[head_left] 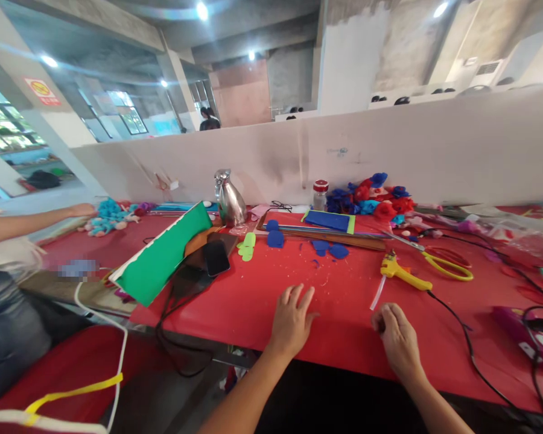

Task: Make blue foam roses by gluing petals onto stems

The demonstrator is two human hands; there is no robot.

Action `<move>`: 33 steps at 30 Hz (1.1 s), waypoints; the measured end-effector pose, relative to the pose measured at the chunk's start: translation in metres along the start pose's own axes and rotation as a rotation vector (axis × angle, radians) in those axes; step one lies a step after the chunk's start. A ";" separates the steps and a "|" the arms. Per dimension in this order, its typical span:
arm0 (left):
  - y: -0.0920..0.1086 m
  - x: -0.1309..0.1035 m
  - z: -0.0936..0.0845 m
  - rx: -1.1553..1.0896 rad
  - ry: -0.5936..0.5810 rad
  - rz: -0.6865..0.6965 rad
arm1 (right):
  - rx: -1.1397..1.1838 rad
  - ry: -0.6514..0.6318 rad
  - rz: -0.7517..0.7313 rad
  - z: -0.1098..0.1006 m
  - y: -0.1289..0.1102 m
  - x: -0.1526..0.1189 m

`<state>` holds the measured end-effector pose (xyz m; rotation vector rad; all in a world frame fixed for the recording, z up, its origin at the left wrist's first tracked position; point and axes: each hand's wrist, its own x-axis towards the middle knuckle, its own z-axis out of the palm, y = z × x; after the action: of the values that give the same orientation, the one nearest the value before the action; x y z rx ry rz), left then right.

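Note:
My left hand (292,319) rests palm down at the front of the red table (253,301), fingers spread, holding nothing. Further right, my right hand (396,334) is curled, its fingertips pressed together; whatever it may hold is hidden. Just beyond it lies a yellow glue gun (405,275) with a clear glue stick at its end. Blue cut pieces (276,239) and light green pieces (247,246) lie beyond my left hand. More blue pieces (338,251) sit to their right, among small scraps.
Scissors (447,265) lie behind the glue gun. A green board (163,256), a phone (216,258) and a metal jug (230,202) stand or lie left. Colourful flowers (384,202) are piled at the back. A purple box (531,337) and cables are right; a person's arm (36,226) reaches in left.

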<state>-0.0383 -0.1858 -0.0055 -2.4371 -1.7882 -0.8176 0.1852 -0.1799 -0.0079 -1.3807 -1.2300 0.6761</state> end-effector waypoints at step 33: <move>0.004 0.002 -0.002 0.077 -0.042 -0.008 | 0.148 0.076 0.033 0.000 -0.003 -0.003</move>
<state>-0.0351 -0.1860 -0.0013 -2.4180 -1.8082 -0.6892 0.1835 -0.1826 -0.0061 -1.2946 -1.0779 0.7166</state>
